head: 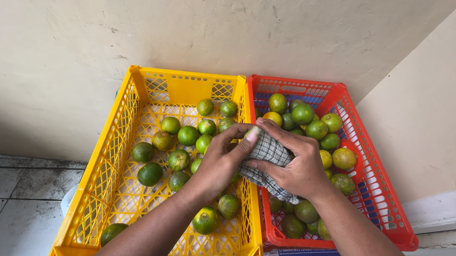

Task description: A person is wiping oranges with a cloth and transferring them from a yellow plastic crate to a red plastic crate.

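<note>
two hands wrap a checked cloth over the seam of two fruit crates

the checked cloth [265,157] is a small rag in white with a dark grid pattern, bunched and folded, its loose end hanging down below the right hand. it sits between both hands, above the line where the two crates meet, held clear of the fruit below. whatever it is wrapped around is hidden; no fruit shows inside it.

there are two crates standing side by side and touching: a yellow crate [109,177] on the left and a red crate [385,197] on the right, both of open plastic lattice. the yellow one holds about seventeen green citrus fruits [179,159], spread thinly so the lattice floor shows between them. the red one holds about eighteen visible citrus fruits [303,114], piled closer, a few of them yellow; some lie hidden under the hands.

the left hand [217,164] reaches in from the lower left, fingers curled and thumb stretched across the top of the cloth, pressing it. the right hand [296,163] comes from the lower right, fingers closed over the cloth from above, grasping it. both forearms slant up from the bottom edge and meet at the cloth.
</note>
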